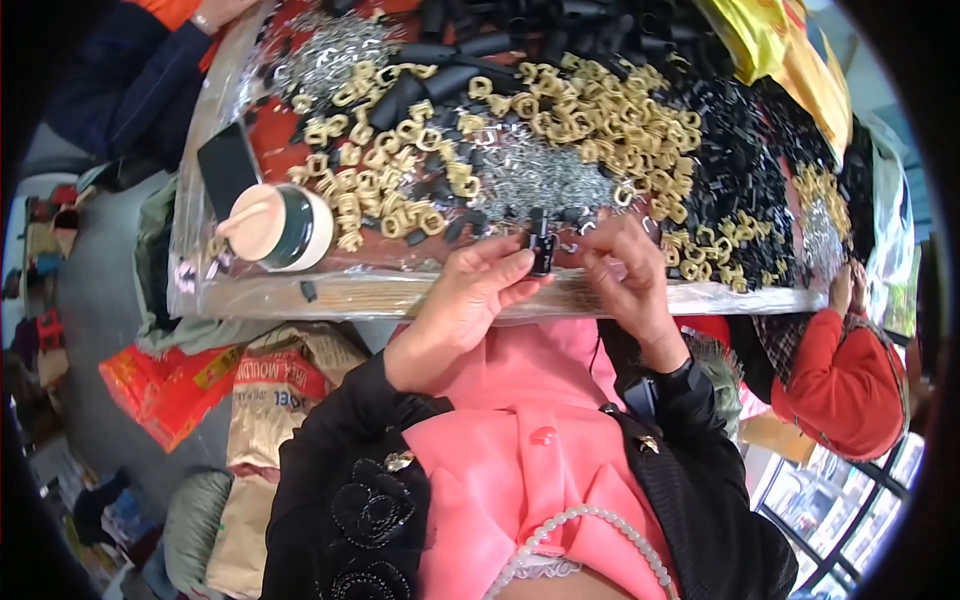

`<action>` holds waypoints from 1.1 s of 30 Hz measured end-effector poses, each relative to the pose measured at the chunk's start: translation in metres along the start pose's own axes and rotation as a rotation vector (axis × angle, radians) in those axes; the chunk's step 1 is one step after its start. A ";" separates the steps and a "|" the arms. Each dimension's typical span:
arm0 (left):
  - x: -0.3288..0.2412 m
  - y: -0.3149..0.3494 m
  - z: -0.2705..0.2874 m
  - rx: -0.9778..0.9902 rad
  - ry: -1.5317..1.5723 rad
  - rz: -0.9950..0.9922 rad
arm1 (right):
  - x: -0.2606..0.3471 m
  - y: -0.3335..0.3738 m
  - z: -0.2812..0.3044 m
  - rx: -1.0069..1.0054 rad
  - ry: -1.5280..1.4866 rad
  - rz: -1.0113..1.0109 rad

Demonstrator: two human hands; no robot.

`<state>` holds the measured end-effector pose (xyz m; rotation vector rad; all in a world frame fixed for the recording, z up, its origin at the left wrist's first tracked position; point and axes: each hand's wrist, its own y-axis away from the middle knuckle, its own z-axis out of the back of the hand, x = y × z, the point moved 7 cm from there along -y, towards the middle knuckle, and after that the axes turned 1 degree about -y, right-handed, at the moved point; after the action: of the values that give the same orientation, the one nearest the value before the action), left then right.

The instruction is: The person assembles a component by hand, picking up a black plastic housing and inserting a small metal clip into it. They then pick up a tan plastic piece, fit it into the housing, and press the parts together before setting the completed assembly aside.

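Left hand (462, 300) pinches a small black plastic piece (541, 250) at the table's near edge, and the right hand (625, 280) closes its fingertips on the same piece from the other side. Just behind sit piles of tan clips (590, 115), silver wire bits (540, 175) and a capped cup (280, 226).

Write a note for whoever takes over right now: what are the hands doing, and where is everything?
Left hand: pinches a small black clip at the table's near edge.
Right hand: fingertips touch the same clip from the other side.
Parts: tan rings, silver wire bits and black pieces lie heaped on the table. A cup stands at the left.
Done: one clip in hand.
Left: large heaps remain unsorted.
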<state>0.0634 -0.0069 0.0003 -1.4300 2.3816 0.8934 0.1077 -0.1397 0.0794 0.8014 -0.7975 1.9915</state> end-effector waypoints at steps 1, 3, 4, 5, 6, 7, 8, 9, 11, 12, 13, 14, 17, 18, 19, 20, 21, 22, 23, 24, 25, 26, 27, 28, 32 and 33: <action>-0.001 -0.001 0.002 -0.005 0.009 -0.015 | 0.012 0.000 -0.004 0.032 -0.058 0.120; -0.002 -0.003 0.001 0.001 0.018 -0.021 | 0.020 0.003 -0.011 0.039 -0.019 0.131; -0.003 -0.002 -0.003 0.019 0.023 -0.036 | 0.023 0.006 -0.015 0.063 0.004 0.154; -0.005 -0.001 -0.007 0.036 0.028 -0.052 | 0.024 0.006 -0.016 0.061 0.010 0.150; -0.006 0.000 -0.010 0.052 0.034 -0.070 | 0.027 0.005 -0.017 0.080 0.082 0.185; -0.005 -0.001 -0.009 0.055 0.035 -0.068 | 0.029 0.005 -0.019 0.100 0.152 0.221; -0.002 -0.002 -0.006 0.038 0.022 -0.065 | 0.032 0.006 -0.020 0.119 0.222 0.257; 0.000 -0.003 -0.003 0.020 0.008 -0.063 | 0.031 0.007 -0.020 0.118 0.224 0.258; 0.001 -0.003 -0.002 0.004 -0.008 -0.063 | 0.028 0.010 -0.023 0.129 0.167 0.238; 0.001 -0.002 -0.003 -0.003 -0.024 -0.064 | 0.026 0.012 -0.024 0.134 0.138 0.228; 0.001 0.000 -0.003 -0.010 -0.040 -0.065 | 0.026 0.012 -0.025 0.131 0.138 0.230; 0.002 -0.001 -0.004 -0.016 -0.054 -0.061 | 0.024 0.013 -0.026 0.127 0.129 0.208; 0.006 -0.002 -0.006 0.005 -0.051 -0.036 | 0.020 0.014 -0.028 0.115 0.111 0.159; 0.008 -0.003 -0.007 0.014 -0.048 -0.025 | 0.019 0.013 -0.029 0.127 0.150 0.155; 0.009 -0.003 -0.006 0.014 -0.048 -0.022 | 0.018 0.013 -0.031 0.140 0.187 0.152; 0.010 -0.003 -0.005 0.020 -0.047 -0.006 | 0.017 0.013 -0.033 0.154 0.224 0.149; 0.011 -0.004 -0.004 0.027 -0.045 0.010 | 0.017 0.012 -0.032 0.155 0.223 0.145; 0.012 -0.005 -0.003 0.034 -0.042 0.026 | 0.018 0.011 -0.031 0.156 0.244 0.160; 0.013 -0.005 -0.003 0.033 -0.041 0.030 | 0.019 0.009 -0.030 0.157 0.265 0.175; 0.012 -0.005 -0.003 0.032 -0.034 0.041 | 0.019 0.009 -0.029 0.157 0.287 0.190; 0.012 -0.005 -0.003 0.031 -0.027 0.052 | 0.018 0.009 -0.028 0.158 0.288 0.187; 0.013 -0.005 -0.004 0.030 -0.020 0.062 | 0.018 0.010 -0.027 0.150 0.239 0.204; 0.012 -0.005 -0.005 0.032 -0.019 0.066 | 0.017 0.011 -0.024 0.143 0.191 0.220; 0.011 -0.004 -0.005 0.037 -0.013 0.061 | 0.018 0.013 -0.022 0.135 0.143 0.236; 0.010 -0.004 -0.009 0.048 -0.005 0.049 | 0.021 0.018 -0.019 0.177 0.193 0.290; 0.010 -0.004 -0.010 0.044 -0.012 0.047 | 0.022 0.018 -0.018 0.178 0.196 0.288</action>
<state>0.0625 -0.0216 0.0016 -1.3545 2.4198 0.8523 0.0779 -0.1246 0.0810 0.6038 -0.6561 2.3829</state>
